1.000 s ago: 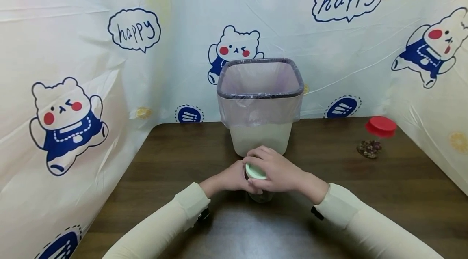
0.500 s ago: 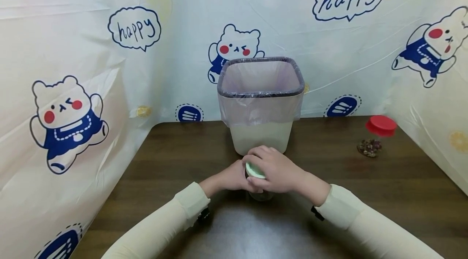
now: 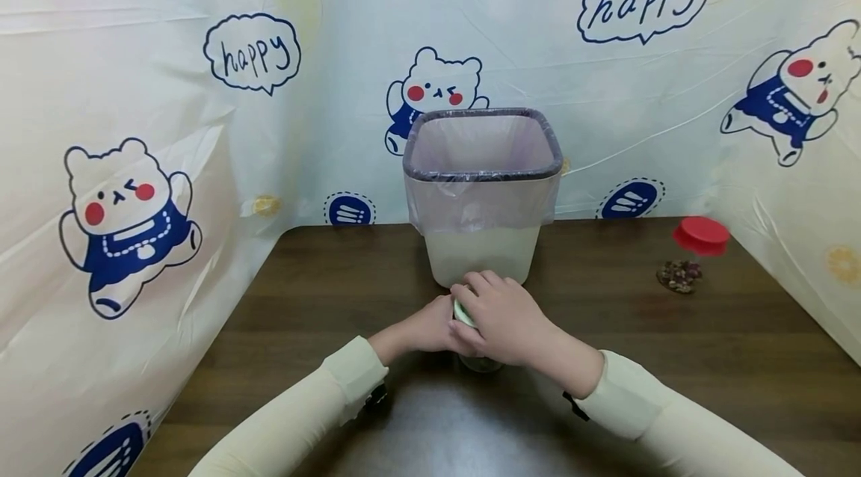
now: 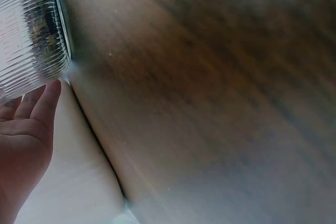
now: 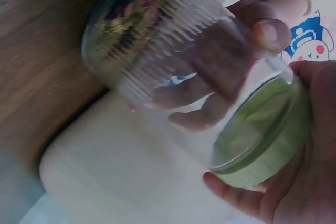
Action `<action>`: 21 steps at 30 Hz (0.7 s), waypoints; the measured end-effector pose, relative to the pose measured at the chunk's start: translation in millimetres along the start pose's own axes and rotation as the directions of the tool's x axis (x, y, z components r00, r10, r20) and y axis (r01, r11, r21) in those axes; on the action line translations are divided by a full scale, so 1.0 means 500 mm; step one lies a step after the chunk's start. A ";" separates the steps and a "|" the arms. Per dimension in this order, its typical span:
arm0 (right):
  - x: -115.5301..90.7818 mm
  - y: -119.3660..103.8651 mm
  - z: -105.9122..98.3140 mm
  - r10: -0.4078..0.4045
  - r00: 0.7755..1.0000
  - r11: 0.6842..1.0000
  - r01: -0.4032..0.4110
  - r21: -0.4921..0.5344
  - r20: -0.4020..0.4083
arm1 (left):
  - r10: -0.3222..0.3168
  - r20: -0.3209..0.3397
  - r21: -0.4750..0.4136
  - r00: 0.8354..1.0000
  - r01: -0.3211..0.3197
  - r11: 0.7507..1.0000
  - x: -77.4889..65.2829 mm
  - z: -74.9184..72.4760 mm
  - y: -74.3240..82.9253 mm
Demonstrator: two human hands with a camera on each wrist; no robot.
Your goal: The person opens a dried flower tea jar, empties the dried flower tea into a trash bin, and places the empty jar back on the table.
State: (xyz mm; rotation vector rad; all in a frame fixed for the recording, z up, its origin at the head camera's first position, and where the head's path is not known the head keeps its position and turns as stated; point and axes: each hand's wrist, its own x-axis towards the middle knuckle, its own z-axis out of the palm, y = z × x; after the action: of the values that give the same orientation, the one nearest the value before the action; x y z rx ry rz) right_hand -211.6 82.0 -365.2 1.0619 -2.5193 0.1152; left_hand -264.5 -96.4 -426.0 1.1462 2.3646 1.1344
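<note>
Lid is finger-clamped by the right hand, jar by the left hand, between side edges of the table; apparent twisting next needs steady counter-hold.

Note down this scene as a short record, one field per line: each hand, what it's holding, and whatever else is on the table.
Left hand: the left hand grips the ribbed glass jar around its side
Right hand: the right hand holds the green lid
Lid position: on the jar's mouth; how tight, cannot tell
Contents: dried flowers toward the jar's bottom
Other jar: a red-lidded jar, right side of the table, also holding dried flowers
Bin: a pale bin beyond the hands, lined with a plastic bag
</note>
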 end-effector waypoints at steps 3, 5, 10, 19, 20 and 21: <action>0.000 -0.010 -0.004 0.050 0.999 0.997 -0.049 -0.058 0.005 | -0.012 0.003 0.016 1.000 0.012 1.000 -0.001 0.001 -0.001; 0.001 -0.017 -0.007 0.087 0.996 0.991 -0.088 -0.098 -0.011 | -0.008 0.003 0.023 1.000 0.008 1.000 -0.002 0.000 0.000; 0.003 -0.034 -0.012 0.189 0.979 0.965 -0.200 -0.171 -0.076 | 0.019 -0.020 0.030 1.000 -0.019 0.999 -0.005 0.000 0.002; 0.005 -0.047 -0.004 0.220 0.963 0.938 -0.252 -0.237 -0.153 | 0.015 -0.053 0.069 0.998 -0.011 0.998 -0.003 0.007 0.002; 0.005 -0.046 -0.003 0.212 0.965 0.940 -0.245 -0.236 -0.155 | 0.011 -0.055 0.070 0.998 -0.007 0.998 -0.003 0.007 0.002; 0.005 -0.044 -0.002 0.207 0.967 0.943 -0.238 -0.232 -0.152 | 0.008 -0.053 0.069 0.999 -0.004 0.998 -0.004 0.007 0.003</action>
State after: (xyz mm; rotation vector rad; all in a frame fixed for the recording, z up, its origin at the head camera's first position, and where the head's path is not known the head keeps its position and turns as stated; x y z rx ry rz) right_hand -197.2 65.0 -364.9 0.6490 -2.4518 -0.0681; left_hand -260.4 -95.5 -427.5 1.1600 2.4606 1.1064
